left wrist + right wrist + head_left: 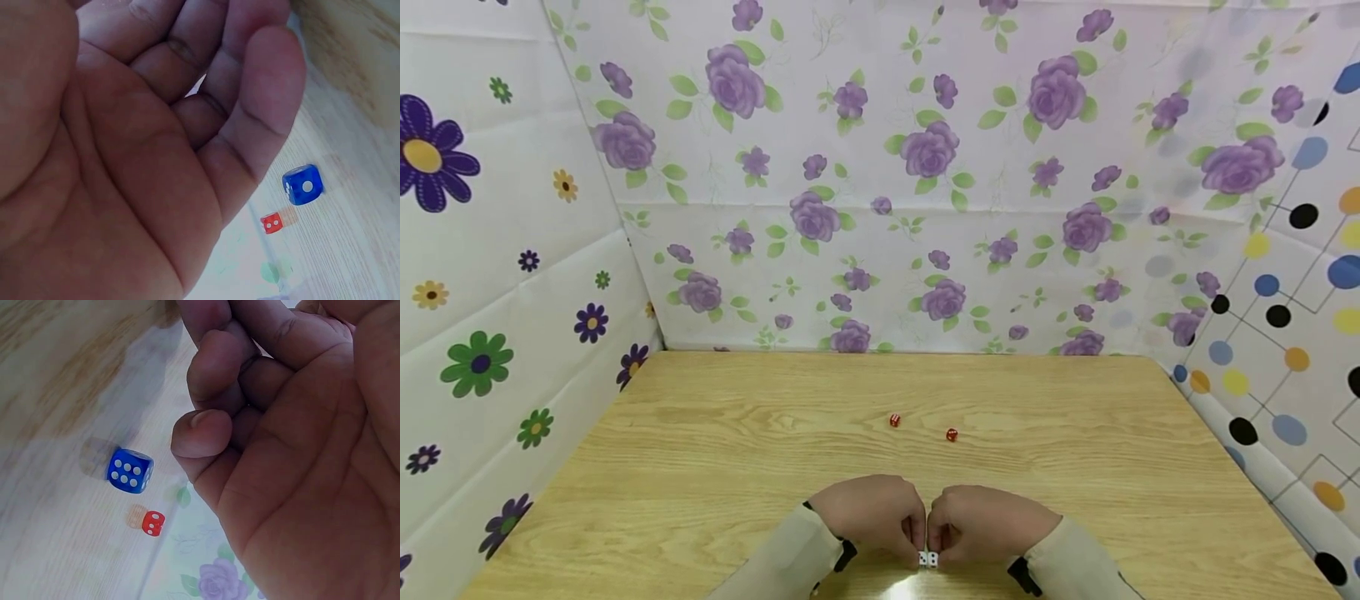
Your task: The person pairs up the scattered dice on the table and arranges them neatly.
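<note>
Two small white dice, a left one [922, 559] and a right one [933, 559], sit side by side near the front of the table in the head view. My left hand [874, 512] pinches the left die at its fingertips, and my right hand [988, 522] pinches the right one, the two hands nearly meeting. In the left wrist view, the curled left hand [156, 137] hides its white die; beyond it lies a blue die [303, 185]. The right wrist view has another blue die [130, 470] past the curled right hand [294, 444]. Neither blue die shows in the head view.
Farther back on the wooden table [737, 433] lie two red dice, a left one [895, 421] and a right one [952, 435], slightly apart. Flowered cloth [880, 242] hangs behind the table, with patterned cloths on both sides.
</note>
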Demonstrator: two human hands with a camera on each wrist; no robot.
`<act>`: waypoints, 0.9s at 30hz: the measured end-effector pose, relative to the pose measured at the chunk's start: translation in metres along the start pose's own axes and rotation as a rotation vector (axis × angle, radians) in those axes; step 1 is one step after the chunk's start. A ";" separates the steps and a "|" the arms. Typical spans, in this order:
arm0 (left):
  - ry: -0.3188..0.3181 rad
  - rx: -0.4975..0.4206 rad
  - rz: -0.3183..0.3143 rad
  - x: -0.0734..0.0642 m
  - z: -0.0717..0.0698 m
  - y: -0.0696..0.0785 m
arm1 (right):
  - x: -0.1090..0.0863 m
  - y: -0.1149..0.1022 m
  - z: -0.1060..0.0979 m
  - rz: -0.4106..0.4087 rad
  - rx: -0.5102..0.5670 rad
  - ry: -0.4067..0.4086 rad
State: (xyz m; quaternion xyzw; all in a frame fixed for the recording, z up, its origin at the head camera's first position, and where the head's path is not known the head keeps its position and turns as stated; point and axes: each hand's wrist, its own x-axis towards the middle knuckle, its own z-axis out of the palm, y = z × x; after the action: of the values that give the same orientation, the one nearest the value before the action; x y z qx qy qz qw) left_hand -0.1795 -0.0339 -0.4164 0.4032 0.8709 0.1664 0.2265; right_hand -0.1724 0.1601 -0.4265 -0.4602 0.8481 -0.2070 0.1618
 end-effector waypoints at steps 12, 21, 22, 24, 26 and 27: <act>0.000 -0.019 0.040 -0.002 -0.003 -0.001 | 0.000 0.004 0.001 -0.047 -0.007 0.017; 0.107 -0.025 0.084 -0.004 -0.014 -0.012 | -0.008 0.007 -0.010 0.112 -0.054 0.153; 0.130 -0.009 0.083 -0.005 -0.017 -0.013 | -0.009 0.008 -0.011 0.131 -0.059 0.178; 0.175 0.016 0.062 -0.005 -0.021 -0.014 | -0.010 0.010 -0.015 0.148 -0.093 0.232; 0.226 0.040 0.024 -0.006 -0.025 -0.015 | -0.012 0.011 -0.019 0.190 -0.114 0.267; 0.251 0.049 0.001 -0.006 -0.027 -0.016 | -0.013 0.012 -0.021 0.211 -0.125 0.284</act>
State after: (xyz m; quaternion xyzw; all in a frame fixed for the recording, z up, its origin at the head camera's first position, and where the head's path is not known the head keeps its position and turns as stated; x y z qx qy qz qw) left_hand -0.2005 -0.0516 -0.3992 0.3853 0.8959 0.1942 0.1056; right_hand -0.1840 0.1812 -0.4137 -0.3442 0.9171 -0.1985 0.0324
